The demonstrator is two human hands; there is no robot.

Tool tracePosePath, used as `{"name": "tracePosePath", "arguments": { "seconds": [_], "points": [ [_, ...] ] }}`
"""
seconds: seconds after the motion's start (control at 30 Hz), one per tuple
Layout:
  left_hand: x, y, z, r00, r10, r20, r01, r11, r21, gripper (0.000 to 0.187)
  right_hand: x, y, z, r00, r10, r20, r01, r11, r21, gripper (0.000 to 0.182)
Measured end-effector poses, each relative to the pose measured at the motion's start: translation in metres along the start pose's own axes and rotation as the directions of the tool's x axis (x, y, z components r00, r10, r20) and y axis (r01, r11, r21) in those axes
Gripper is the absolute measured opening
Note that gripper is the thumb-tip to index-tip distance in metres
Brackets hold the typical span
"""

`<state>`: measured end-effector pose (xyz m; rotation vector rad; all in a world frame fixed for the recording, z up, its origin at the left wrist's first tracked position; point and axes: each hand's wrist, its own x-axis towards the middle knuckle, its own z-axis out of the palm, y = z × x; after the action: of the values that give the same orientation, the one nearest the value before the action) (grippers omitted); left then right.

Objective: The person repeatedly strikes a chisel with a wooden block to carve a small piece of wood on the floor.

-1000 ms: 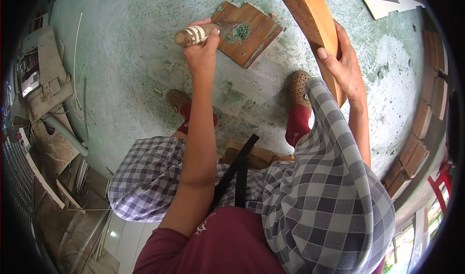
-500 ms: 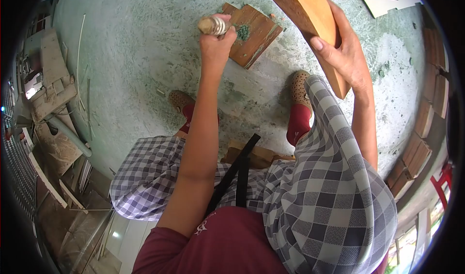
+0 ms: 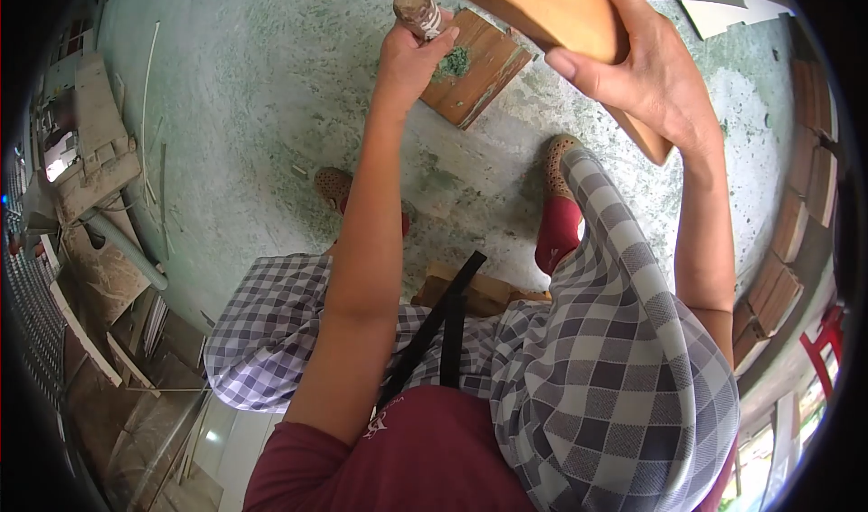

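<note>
My left hand (image 3: 411,64) is wrapped round the handle of a tool (image 3: 418,13) with a round wooden end and a pale wrapping; its lower part is hidden. Beneath it on the floor lies a brown wooden board (image 3: 484,64), with a small heap of green material (image 3: 455,62) on it. My right hand (image 3: 646,82) grips a long, curved, light-brown wooden piece (image 3: 551,5), thumb on the near side and fingers over the far side. This piece is held above the floor and runs out of view at the top.
Wooden scraps and a dusty bench-like structure (image 3: 95,164) stand at the left. Reddish-brown blocks (image 3: 776,290) line the right side. A white panel (image 3: 723,14) lies at the upper right. My feet, in brown perforated shoes (image 3: 561,164), rest on the greenish floor (image 3: 244,105).
The curved wooden piece has tilted, its near end shifting right. My right hand has moved slightly right and up. My left hand and the tool have moved a little, the round end going up and right.
</note>
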<state>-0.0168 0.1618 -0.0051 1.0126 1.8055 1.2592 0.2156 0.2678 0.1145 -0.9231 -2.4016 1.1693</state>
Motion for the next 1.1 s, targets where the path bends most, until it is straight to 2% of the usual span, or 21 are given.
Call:
{"name": "tracePosePath", "arguments": {
  "seconds": [0.07,0.1,0.13,0.2,0.23,0.27,0.33,0.37,0.4,0.47,0.5,0.53,0.6,0.67,0.73,0.77,0.8,0.87,0.9,1.0,1.1],
  "points": [
    [0.000,0.006,-0.002,1.000,0.021,-0.001,-0.021,0.999,-0.029,0.023,0.006,0.000,0.008,1.000,-0.011,-0.019,0.014,0.986,0.167,0.086],
    [0.002,0.008,-0.004,0.999,-0.027,0.022,0.027,1.000,0.011,0.022,0.007,-0.013,0.007,0.989,0.110,0.099,-0.132,0.957,0.257,0.088],
    [0.003,0.010,-0.005,0.996,-0.076,0.041,0.074,0.996,0.052,0.021,0.007,-0.005,0.013,0.990,0.105,0.095,-0.126,0.958,0.256,0.088],
    [0.004,0.010,-0.007,0.995,-0.086,0.058,0.082,0.994,0.070,0.020,0.010,0.005,0.031,0.989,0.129,0.066,-0.126,0.991,-0.048,0.083],
    [0.005,0.009,-0.007,0.992,-0.102,0.073,0.096,0.992,0.086,0.020,0.012,0.003,0.021,0.979,0.154,0.135,-0.143,0.986,-0.086,0.086],
    [0.006,0.006,-0.008,0.992,-0.106,0.072,0.100,0.991,0.090,0.020,0.014,0.000,0.012,0.979,0.154,0.137,-0.144,0.986,-0.081,0.086],
    [0.003,0.002,-0.006,0.997,-0.054,0.054,0.056,0.998,-0.025,0.021,0.010,-0.011,-0.001,0.957,0.174,0.232,-0.213,0.964,0.158,0.089],
    [0.004,0.002,-0.004,0.997,-0.055,0.054,0.056,0.998,-0.030,0.021,0.007,-0.021,-0.002,0.980,0.137,0.146,-0.175,0.941,0.289,0.085],
    [0.004,0.004,-0.003,0.997,-0.034,0.068,0.038,0.997,-0.062,0.022,0.005,-0.015,0.007,0.979,0.139,0.147,-0.176,0.942,0.286,0.085],
    [0.007,-0.001,-0.004,0.997,-0.008,0.082,0.015,0.996,-0.093,0.023,0.002,0.004,0.039,0.987,0.050,-0.153,-0.025,0.987,0.161,0.086],
    [0.011,-0.005,-0.005,0.993,-0.050,0.109,0.050,0.999,0.003,0.024,0.006,0.004,0.041,0.992,0.126,0.026,-0.129,0.979,0.158,0.087],
    [0.014,-0.009,-0.007,0.987,-0.095,0.130,0.082,0.992,0.100,0.025,0.007,0.004,0.038,0.992,0.121,0.022,-0.123,0.980,0.157,0.087],
    [0.012,-0.005,-0.004,0.991,-0.057,0.122,0.051,0.997,0.056,0.024,0.009,0.003,0.030,0.959,0.223,0.177,-0.234,0.971,0.045,0.085],
    [0.005,0.006,-0.002,0.992,-0.031,0.123,0.030,1.000,0.010,0.024,0.001,0.007,0.029,0.951,0.256,0.174,-0.266,0.963,0.036,0.084],
    [0.000,0.010,-0.001,0.997,-0.073,0.013,0.074,0.997,-0.024,0.020,-0.009,0.014,0.034,0.982,0.185,0.029,-0.183,0.918,0.352,0.085],
    [-0.002,-0.001,0.001,0.989,-0.047,-0.139,0.035,0.996,-0.087,0.024,-0.017,0.018,0.036,0.967,0.255,0.004,-0.238,0.900,0.366,0.088],
    [-0.005,-0.005,0.005,0.989,-0.054,-0.136,0.042,0.995,-0.086,0.024,-0.023,0.021,0.038,0.966,0.260,0.007,-0.244,0.897,0.368,0.088],
    [-0.007,-0.013,0.016,0.802,-0.060,-0.594,-0.191,0.917,-0.351,0.024,-0.031,0.026,0.039,0.932,0.354,-0.079,-0.294,0.864,0.409,0.089],
    [-0.010,-0.007,0.019,0.732,-0.149,-0.665,-0.184,0.896,-0.404,0.022,-0.036,0.026,0.040,0.922,0.372,-0.108,-0.297,0.858,0.420,0.092],
    [-0.017,-0.004,0.016,0.700,-0.134,-0.701,-0.239,0.882,-0.407,0.020,-0.047,0.037,0.048,0.884,0.447,-0.137,-0.352,0.828,0.436,0.091],
    [-0.016,-0.001,0.016,0.729,-0.121,-0.674,-0.234,0.880,-0.412,0.018,-0.052,0.042,0.047,0.872,0.473,-0.125,-0.385,0.821,0.421,0.092]
  ]
}}
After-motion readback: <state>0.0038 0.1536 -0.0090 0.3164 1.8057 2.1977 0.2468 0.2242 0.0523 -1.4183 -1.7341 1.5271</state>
